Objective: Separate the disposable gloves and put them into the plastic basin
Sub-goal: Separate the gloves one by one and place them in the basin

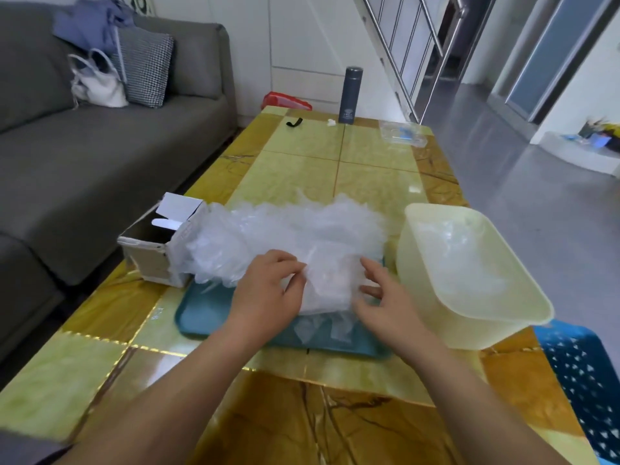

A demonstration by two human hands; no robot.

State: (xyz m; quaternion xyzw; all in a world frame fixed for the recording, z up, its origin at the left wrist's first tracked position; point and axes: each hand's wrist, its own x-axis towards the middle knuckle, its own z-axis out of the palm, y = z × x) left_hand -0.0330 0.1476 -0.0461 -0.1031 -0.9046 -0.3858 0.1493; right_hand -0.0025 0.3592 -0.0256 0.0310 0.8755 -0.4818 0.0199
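A heap of clear disposable gloves lies across a teal tray on the table, spilling from an open cardboard box at the left. My left hand pinches the near edge of a glove in the heap. My right hand rests at the heap's right side with fingers spread and relaxed on the plastic. The cream plastic basin stands just right of the tray and holds some clear gloves.
A dark flask, a black clip and a clear plastic pack sit at the table's far end. A grey sofa runs along the left. A blue perforated stool stands at the near right.
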